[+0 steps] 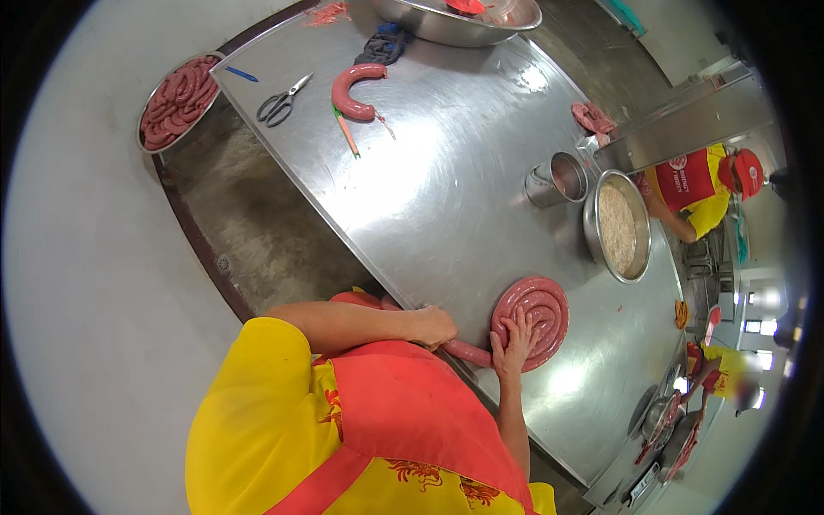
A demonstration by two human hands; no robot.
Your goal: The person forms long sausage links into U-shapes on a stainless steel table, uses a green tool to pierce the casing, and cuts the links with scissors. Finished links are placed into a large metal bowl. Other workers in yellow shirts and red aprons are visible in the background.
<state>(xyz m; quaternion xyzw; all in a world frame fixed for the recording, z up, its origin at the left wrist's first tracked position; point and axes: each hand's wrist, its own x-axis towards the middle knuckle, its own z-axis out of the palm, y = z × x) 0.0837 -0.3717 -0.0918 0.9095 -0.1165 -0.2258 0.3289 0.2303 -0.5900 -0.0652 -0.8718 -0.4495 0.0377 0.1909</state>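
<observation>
My left hand (433, 324) is curled around the pink sausage rope (465, 352) at the steel table's near edge. The rope runs into a flat spiral coil (546, 302) on the tabletop (429, 232). My right hand (515, 348) lies on the lower left of this coil, fingers spread. Farther up the table are a short curved sausage (342, 87), black-handled scissors (276, 110), orange-green strips (347, 133) and dark gloves (382, 47).
A bowl heaped with sausages (180, 99) is beyond the left corner. A big steel bowl (459, 30) is at the far end. A steel cup (542, 180) and basin of pale contents (616, 227) stand right. Co-workers (704, 193), (725, 373) are at the right.
</observation>
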